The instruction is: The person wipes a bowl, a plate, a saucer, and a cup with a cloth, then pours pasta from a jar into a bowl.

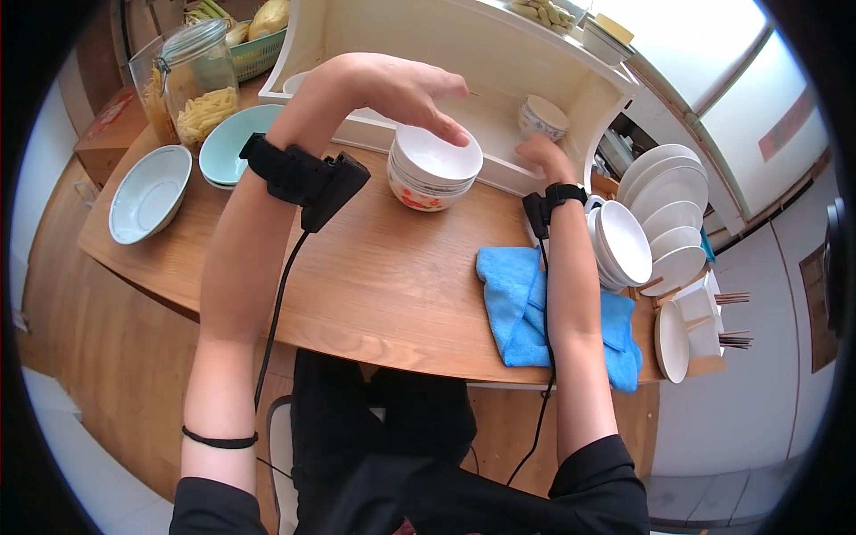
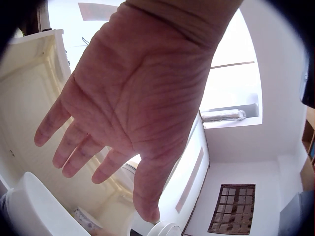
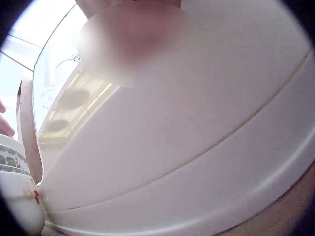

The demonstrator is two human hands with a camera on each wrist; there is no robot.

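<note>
My left hand (image 1: 406, 89) hovers over a stack of white bowls (image 1: 435, 165) with a red pattern on the outside. Its fingers are straight and spread, and the palm is bare in the left wrist view. My right hand (image 1: 548, 156) reaches into the white shelf unit (image 1: 446, 53), at the lower side of a patterned bowl (image 1: 544, 116). Its fingers are partly hidden there, and I cannot tell whether they grip the bowl. The right wrist view shows that hand only as a blur, beside a broad white panel (image 3: 197, 113) of the shelf unit.
Pale green bowls (image 1: 236, 143) and a glass jar of pasta (image 1: 205, 102) stand at the left. A blue cloth (image 1: 513, 303) lies under my right forearm. White plates (image 1: 673, 187), white bowls (image 1: 624, 241) and a chopstick holder (image 1: 700, 312) line the right side.
</note>
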